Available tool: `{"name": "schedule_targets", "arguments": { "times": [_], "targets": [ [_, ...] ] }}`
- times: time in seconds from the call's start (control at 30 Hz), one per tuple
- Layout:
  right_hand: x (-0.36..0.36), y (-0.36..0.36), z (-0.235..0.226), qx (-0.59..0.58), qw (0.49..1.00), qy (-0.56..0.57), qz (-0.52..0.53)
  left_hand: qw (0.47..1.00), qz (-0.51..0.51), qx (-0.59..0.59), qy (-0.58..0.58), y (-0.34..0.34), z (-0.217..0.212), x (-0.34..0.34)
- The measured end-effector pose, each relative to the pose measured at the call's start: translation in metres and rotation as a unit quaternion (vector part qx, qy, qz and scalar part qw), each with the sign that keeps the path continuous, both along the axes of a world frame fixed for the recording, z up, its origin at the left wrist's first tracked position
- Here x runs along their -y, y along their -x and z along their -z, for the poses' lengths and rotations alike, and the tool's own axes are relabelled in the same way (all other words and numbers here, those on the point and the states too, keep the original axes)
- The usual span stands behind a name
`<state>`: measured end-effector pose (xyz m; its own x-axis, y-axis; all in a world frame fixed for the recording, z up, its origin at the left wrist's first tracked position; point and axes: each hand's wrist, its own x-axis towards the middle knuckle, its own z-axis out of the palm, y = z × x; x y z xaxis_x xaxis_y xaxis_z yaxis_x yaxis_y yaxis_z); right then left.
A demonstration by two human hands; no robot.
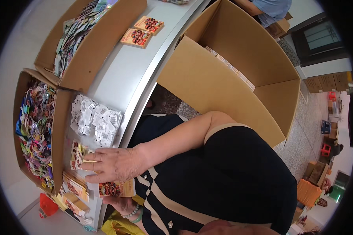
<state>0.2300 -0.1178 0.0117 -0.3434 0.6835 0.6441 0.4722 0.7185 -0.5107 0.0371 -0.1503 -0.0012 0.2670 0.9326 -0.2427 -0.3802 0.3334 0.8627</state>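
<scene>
My left hand (123,205), with a beaded bracelet and a green bangle, holds a flat orange box (123,188) with a cartoon figure on it, close to the table edge. Just above that box my right hand (117,164) reaches out, palm down, fingers stretched and slightly spread. Its fingertips are over small printed cards (76,150), and what lies beneath the palm is hidden. Beside them a clear tray (119,117) holds many small white packets (92,117). More orange boxes (76,190) lie below the cards, along the table.
A carton of colourful trinkets (37,137) and a carton of flat packets (80,35) line the table's far side. Two orange boxes (137,37) lie on the table (125,70). A large carton (223,90) with boxes inside stands at my right. Another person (270,9) is beyond.
</scene>
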Motion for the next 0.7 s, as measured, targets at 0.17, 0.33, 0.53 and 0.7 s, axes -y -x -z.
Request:
{"name": "schedule_targets", "arguments": {
  "times": [0.17,0.33,0.53,0.7],
  "targets": [
    [0.009,0.002,0.006,0.008,1.0,0.03,0.0,0.996,-0.023,0.044,0.077,-0.013,-0.017,-0.001],
    [0.005,-0.001,0.005,-0.049,0.997,0.037,-0.037,0.996,0.062,0.041,0.056,-0.003,-0.013,-0.001],
    [-0.013,-0.005,0.003,-0.123,0.965,0.168,-0.161,0.995,0.101,-0.02,-0.006,0.002,0.002,-0.006],
    [-0.008,-0.006,-0.013,0.035,0.981,0.164,-0.096,0.994,0.023,-0.021,0.109,0.0,0.006,0.001]
  ]
}}
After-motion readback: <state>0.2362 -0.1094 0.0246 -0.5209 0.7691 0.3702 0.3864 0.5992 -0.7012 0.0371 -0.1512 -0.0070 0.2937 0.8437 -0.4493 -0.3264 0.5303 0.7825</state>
